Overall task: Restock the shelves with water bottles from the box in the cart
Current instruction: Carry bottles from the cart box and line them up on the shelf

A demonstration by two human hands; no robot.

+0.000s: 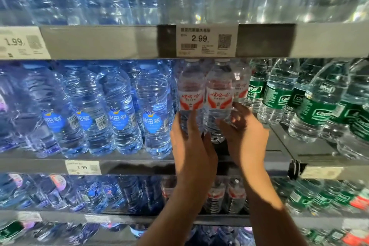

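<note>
Two clear water bottles with red and white labels stand side by side on the middle shelf (279, 142). My left hand (191, 146) grips the lower body of the left bottle (190, 90). The right bottle (219, 94) is held low down by my right hand (245, 136), whose fingers curl round its right side. A third red-labelled bottle (240, 84) stands behind them. The box and the cart are out of view.
Blue-labelled bottles (119, 110) fill the shelf to the left and green-labelled bottles (311, 104) fill it to the right. A 2.99 price tag (205, 40) hangs on the shelf edge above. More bottles stand on the shelves above and below.
</note>
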